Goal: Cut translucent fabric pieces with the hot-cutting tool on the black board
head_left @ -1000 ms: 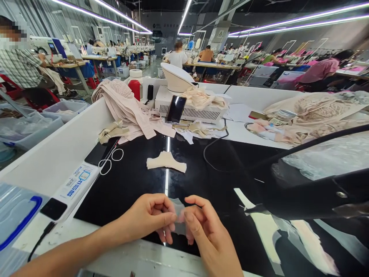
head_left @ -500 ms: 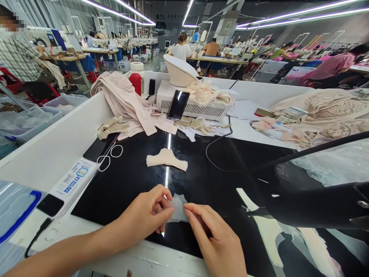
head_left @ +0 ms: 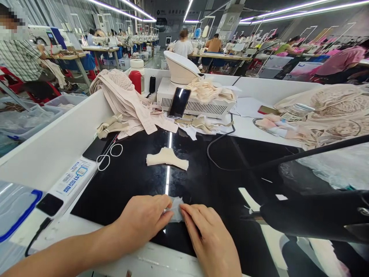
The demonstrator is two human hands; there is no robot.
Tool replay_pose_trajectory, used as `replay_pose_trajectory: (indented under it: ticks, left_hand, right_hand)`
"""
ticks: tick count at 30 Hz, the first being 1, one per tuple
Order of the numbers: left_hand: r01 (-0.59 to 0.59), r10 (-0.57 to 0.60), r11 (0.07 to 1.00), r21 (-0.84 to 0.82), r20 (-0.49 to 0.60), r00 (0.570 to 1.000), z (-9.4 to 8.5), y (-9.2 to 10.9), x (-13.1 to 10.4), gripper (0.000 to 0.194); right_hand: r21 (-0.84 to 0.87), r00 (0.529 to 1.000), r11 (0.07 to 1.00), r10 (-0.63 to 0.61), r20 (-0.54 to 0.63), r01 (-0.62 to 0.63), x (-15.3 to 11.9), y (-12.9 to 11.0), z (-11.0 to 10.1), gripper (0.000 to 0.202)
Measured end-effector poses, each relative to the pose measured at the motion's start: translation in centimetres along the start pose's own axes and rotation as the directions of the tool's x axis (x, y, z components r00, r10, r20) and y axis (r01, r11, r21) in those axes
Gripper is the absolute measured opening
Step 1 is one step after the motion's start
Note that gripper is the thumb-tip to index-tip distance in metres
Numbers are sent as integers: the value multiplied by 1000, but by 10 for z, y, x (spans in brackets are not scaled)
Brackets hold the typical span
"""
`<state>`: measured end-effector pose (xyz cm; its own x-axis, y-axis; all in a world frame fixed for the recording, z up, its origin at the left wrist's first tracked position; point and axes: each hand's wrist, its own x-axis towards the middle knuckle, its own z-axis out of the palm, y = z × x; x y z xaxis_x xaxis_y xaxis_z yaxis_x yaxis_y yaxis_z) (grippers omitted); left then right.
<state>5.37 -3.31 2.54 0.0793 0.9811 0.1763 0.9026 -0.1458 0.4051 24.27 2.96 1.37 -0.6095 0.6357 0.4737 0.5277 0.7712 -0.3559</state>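
A small translucent whitish sheet (head_left: 177,209) lies between my hands near the front of the black work surface (head_left: 121,188). My left hand (head_left: 147,215) pinches its left side between thumb and curled fingers. My right hand (head_left: 209,232) holds its right edge, with thumb and forefinger pressed together there. Beyond my hands rests a cream, curved fabric piece (head_left: 167,158), touched by neither hand.
A black machine arm (head_left: 311,215) reaches in from the right above pale strips (head_left: 273,242). A black cable (head_left: 211,157) curves across the surface. Scissors (head_left: 103,162) lie left; fabric, a phone (head_left: 179,102) and a white box (head_left: 198,105) stand behind.
My left fingers have closed onto the sheet's left side, covering more of it. My right hand has shifted slightly left. The view has moved a little.
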Motion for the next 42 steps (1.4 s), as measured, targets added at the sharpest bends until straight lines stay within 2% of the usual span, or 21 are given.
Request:
replay_pose_trajectory:
  ticks: [6,10,24,30,35,42]
  left_hand:
    - [-83,85,991,108,-19,996,2,0,-2,18]
    - [-123,126,985,117,-17,992,5,-3,-3,17]
    - [-110,112,985,134,-9,994,9,-4,-4,17]
    - [-142,154,974,177,-58,986,5,-3,-4,23]
    - [-274,320,931,241,-175,931,-2,-1,2,33]
    - [-402,415,910,102,-200,888,3,1,3,28]
  right_hand:
    - [-19,1000,1000,-13,12,13,0,0,1,25]
    - [-28,1000,999,-19,5,19,2,-1,1,27]
    - [-11,1000,1000,6,12,-6,2,-2,4,27]
    - [-18,1000,1000,12,0,-12,1,-4,5,28]
    - [-28,1000,1000,13,0,-13,1,-4,5,32]
    - [-12,999,1000,18,40,-17,-1,-1,5,26]
